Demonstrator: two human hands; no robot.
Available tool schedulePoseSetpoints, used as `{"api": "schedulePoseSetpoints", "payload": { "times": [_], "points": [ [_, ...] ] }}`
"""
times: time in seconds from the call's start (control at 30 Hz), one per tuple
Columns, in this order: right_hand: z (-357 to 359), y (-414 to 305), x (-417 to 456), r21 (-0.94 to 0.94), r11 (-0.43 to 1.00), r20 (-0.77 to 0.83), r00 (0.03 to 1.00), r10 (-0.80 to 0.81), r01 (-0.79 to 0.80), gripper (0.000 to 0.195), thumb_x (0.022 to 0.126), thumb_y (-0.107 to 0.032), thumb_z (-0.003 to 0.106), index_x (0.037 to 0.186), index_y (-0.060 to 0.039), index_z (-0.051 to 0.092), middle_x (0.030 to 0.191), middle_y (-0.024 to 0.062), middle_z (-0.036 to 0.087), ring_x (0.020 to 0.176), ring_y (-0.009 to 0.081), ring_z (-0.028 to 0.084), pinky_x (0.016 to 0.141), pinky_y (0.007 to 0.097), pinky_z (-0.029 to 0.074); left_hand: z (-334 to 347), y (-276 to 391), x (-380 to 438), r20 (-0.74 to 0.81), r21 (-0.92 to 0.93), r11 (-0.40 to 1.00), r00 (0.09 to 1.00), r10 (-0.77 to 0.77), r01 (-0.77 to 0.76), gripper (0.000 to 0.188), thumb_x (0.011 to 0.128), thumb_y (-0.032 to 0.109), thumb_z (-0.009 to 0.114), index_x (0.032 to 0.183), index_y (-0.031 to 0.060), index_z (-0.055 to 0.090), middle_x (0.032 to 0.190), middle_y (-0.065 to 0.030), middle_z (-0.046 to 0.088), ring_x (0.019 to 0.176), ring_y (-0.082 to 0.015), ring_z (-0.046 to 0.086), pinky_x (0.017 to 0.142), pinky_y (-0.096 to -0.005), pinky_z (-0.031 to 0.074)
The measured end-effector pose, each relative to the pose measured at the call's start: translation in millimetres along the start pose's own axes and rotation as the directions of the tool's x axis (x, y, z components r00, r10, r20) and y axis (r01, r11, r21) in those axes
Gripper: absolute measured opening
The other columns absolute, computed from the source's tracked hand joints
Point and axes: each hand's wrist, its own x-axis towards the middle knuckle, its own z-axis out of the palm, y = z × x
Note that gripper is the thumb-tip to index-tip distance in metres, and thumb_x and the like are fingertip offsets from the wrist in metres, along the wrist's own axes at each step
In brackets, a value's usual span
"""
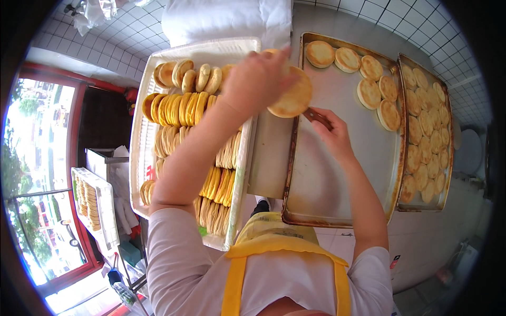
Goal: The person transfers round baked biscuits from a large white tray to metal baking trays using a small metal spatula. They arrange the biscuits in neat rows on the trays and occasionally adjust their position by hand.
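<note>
My left hand [259, 79], blurred, is over the right rim of the white plastic crate. Its fingers appear closed around a round flatbread [271, 51], mostly hidden by the hand. Just below the fingers is a larger golden flatbread [290, 98], over the gap between crate and baking tray. My right hand [334, 130] grips a brown wooden handle [318, 117]. Its far end disappears under the larger flatbread, so the tool's blade is hidden. Several browned flatbreads [370, 93] lie along the far and right sides of the metal baking tray [336, 189].
Rows of flatbreads [178, 108], some yellow, stand on edge in the white crate [136, 177]. A second tray [425, 206] full of flatbreads is at the right. White cloth [225, 21] lies beyond the crate. Another crate [106, 221] stands lower left, by a red-framed window [81, 166].
</note>
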Motion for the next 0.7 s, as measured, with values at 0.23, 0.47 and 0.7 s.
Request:
{"api": "schedulePoseSetpoints", "payload": {
  "times": [0.23,0.47,0.7],
  "points": [
    [32.4,-29.9,80.0,-0.408,0.912,0.069,0.998,-0.008,0.035,0.026,0.083,-0.018,0.065,0.101,0.0007,0.066,0.086,0.0048,0.068,0.08,0.0102,0.061,0.071,0.0267,0.047,36.1,-145.4,20.1,0.392,-0.764,0.433,0.877,-0.278,0.478,0.037,0.093,0.014,0.054,0.129,0.0063,0.054,0.112,-0.0114,0.066,0.099,-0.0198,0.063,0.085,-0.0317,0.052],
    [62.6,-117.0,140.2,-0.883,0.464,0.169,0.969,0.178,0.069,0.024,0.078,-0.022,0.065,0.091,-0.0025,0.07,0.081,0.0119,0.068,0.076,0.0221,0.064,0.069,0.0341,0.05,122.1,-202.1,34.4,0.475,-0.311,0.929,0.88,-0.029,0.199,0.054,0.081,0.02,0.068,0.133,0.0207,0.052,0.126,-0.0069,0.06,0.111,-0.0276,0.058,0.092,-0.0371,0.046],
    [82.7,-124.2,150.8,-0.949,0.302,0.167,0.954,0.247,0.088,0.028,0.077,-0.023,0.065,0.094,-0.001,0.068,0.084,0.0124,0.068,0.079,0.0243,0.064,0.07,0.0341,0.049,99.8,-170.5,29.7,0.552,0.025,0.999,0.834,0.004,-0.021,0.066,0.069,0.034,0.076,0.13,0.0243,0.052,0.13,-0.0054,0.053,0.123,-0.0276,0.045,0.097,-0.0367,0.041]
  ]
}}
